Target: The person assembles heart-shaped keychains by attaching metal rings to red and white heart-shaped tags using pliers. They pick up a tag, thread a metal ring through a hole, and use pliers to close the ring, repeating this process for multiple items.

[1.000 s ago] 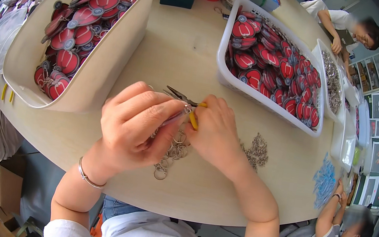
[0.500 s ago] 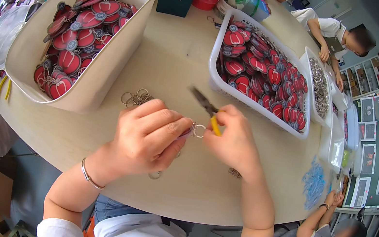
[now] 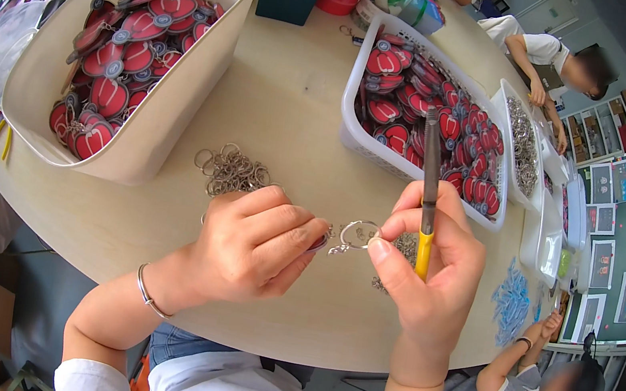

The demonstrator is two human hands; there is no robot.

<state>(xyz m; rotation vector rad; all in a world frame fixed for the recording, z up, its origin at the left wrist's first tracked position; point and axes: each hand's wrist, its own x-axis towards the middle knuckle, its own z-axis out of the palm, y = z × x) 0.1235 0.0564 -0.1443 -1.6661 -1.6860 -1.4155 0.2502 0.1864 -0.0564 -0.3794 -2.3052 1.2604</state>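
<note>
My left hand (image 3: 253, 247) is closed around a small flat keychain tag (image 3: 320, 242); only its dark reddish edge shows past my fingertips. Between the thumb and finger of my right hand (image 3: 435, 274) is a silver split ring (image 3: 358, 233) with a short bit of chain hanging toward the tag. The same hand keeps a pair of pliers (image 3: 430, 205) against its fingers, yellow handle down and dark jaws pointing up. Whether the chain joins the tag cannot be made out. Below and beyond my left hand lies a pile of split rings (image 3: 232, 170).
A deep cream bin (image 3: 213, 75) of red tags stands at left, a white basket (image 3: 355, 133) of similar tags at far right. Small metal parts (image 3: 406, 247) lie behind my right hand. Blue strips (image 3: 510, 302) are at the right edge. Other people sit around the table.
My right hand has moved right and turned, so the pliers now point upward instead of left. The split ring has come away from my left hand and shows more fully.
</note>
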